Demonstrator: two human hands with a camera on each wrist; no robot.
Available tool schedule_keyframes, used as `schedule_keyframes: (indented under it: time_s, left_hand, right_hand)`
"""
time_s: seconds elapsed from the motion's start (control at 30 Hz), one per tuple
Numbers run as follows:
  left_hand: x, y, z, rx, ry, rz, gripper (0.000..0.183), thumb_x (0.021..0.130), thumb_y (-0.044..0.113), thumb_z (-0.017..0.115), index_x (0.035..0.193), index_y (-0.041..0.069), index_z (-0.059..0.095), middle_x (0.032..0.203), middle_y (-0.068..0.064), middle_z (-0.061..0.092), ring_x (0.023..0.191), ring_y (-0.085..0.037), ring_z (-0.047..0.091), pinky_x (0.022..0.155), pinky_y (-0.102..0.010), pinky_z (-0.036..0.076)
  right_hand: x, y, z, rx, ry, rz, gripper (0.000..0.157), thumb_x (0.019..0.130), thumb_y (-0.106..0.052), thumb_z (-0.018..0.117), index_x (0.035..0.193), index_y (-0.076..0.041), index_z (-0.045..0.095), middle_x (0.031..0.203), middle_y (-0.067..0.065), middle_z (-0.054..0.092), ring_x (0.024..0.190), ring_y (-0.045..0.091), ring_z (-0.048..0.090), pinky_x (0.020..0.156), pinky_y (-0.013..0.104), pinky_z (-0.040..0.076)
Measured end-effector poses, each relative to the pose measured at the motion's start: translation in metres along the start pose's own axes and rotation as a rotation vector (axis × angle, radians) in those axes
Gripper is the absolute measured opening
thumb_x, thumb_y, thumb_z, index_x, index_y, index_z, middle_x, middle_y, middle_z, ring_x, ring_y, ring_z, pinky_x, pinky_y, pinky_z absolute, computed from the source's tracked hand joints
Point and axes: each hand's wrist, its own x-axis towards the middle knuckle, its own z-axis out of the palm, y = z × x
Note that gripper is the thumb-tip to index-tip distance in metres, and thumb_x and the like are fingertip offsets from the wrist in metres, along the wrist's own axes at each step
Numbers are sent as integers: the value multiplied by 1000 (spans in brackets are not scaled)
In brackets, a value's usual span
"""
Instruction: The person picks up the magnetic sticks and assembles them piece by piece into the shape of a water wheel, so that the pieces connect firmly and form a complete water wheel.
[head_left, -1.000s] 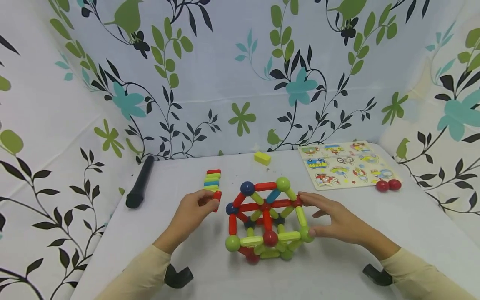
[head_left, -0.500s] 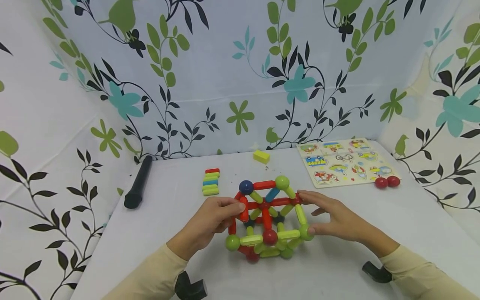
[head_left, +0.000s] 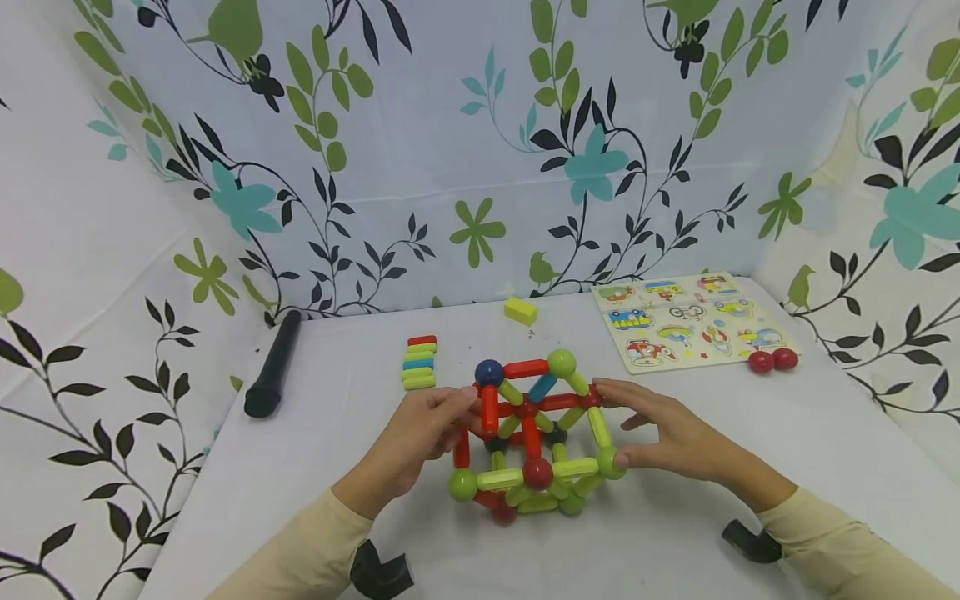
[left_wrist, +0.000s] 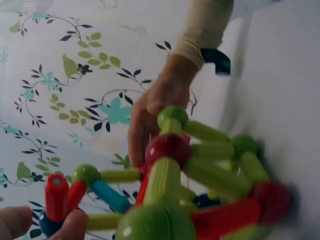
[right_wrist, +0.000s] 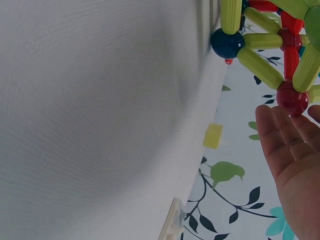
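A frame point(head_left: 537, 473) of coloured magnetic rods and balls stands on the table before me. My left hand point(head_left: 408, 446) is at its left side, pinching a red magnetic rod point(head_left: 490, 412) between thumb and fingertips. That rod is held upright, its upper end right at the dark blue ball point(head_left: 489, 372) on top; the left wrist view shows the same red rod point(left_wrist: 56, 197) between thumb and finger. On the other side my right hand point(head_left: 675, 437) touches the frame, fingertips at a red ball point(right_wrist: 292, 97) and thumb at a green ball point(head_left: 609, 463).
Several loose short rods point(head_left: 418, 365) lie in a row behind my left hand. Farther back are a yellow block point(head_left: 521, 311) and a picture puzzle board point(head_left: 686, 325), with two red balls point(head_left: 772, 360) at its corner. A black microphone point(head_left: 273, 367) lies at the left.
My left hand has brought the red rod rightward from beside the row to the frame, then up to the blue ball. The right hand stays at the frame's right side.
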Motion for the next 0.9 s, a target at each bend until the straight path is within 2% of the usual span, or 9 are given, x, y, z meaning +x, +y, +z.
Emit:
schedule_keyframes:
  time_s: [0.1, 0.17, 0.23, 0.33, 0.43, 0.63, 0.77, 0.9]
  left_hand:
    - [12, -10, -18, 200, 143, 104, 28, 100, 35, 65, 111, 12, 74, 92, -5, 71, 76, -20, 57, 64, -27, 47]
    - [27, -21, -34, 399, 242, 173, 23, 99, 28, 65, 112, 10, 73, 97, -5, 71, 81, -22, 61, 69, -32, 51]
    - [44, -33, -49, 611, 304, 216, 23, 97, 21, 65, 115, 7, 73, 103, -8, 71, 90, -24, 64, 75, -37, 55]
    - [68, -51, -65, 913, 308, 241, 25, 95, 17, 68, 117, 5, 72, 109, -11, 70, 96, -28, 66, 80, -43, 57]
    - [83, -62, -70, 1100, 260, 267, 26, 94, 15, 73, 117, 6, 72, 109, -12, 69, 102, -29, 65, 85, -46, 57]
    - [98, -67, -67, 1247, 188, 297, 19, 95, 9, 70, 113, 6, 75, 100, -12, 70, 93, -28, 65, 84, -48, 59]
    - [98, -66, -64, 1277, 166, 251, 16, 96, 12, 70, 109, 4, 75, 93, -11, 68, 84, -25, 61, 83, -46, 59]
    - [97, -67, -63, 1272, 153, 215, 15, 95, 13, 71, 107, 5, 75, 92, -10, 67, 83, -24, 59, 83, -45, 59]
  right_hand:
    - [0, 0, -1, -5, 1, -8, 83, 86, -27, 81, 157, -23, 39, 155, 5, 49, 129, 26, 56, 89, 37, 58]
    - [0, 1, -1, -11, 3, -10, 84, 86, -27, 81, 158, -25, 38, 155, 4, 49, 129, 26, 56, 89, 37, 58]
    - [-1, 2, -2, -16, 6, -8, 84, 86, -27, 81, 158, -26, 38, 155, 4, 49, 129, 26, 56, 88, 37, 58]
    - [-2, 3, -2, -8, 2, 4, 84, 86, -27, 81, 158, -27, 37, 156, 4, 48, 128, 29, 57, 88, 40, 59]
    - [-2, 3, -1, 2, -3, 7, 85, 86, -27, 81, 158, -27, 37, 157, 4, 46, 128, 31, 57, 88, 43, 59]
    - [-1, 4, 0, 2, -4, 10, 85, 85, -28, 81, 158, -29, 36, 157, 3, 46, 129, 27, 56, 88, 44, 59]
    - [-1, 3, 1, 0, -6, 8, 86, 85, -28, 82, 158, -29, 36, 157, 3, 46, 130, 28, 57, 88, 43, 59]
    - [-2, 3, 1, 0, -5, 13, 85, 86, -28, 81, 158, -29, 36, 156, 3, 47, 130, 28, 57, 88, 43, 59]
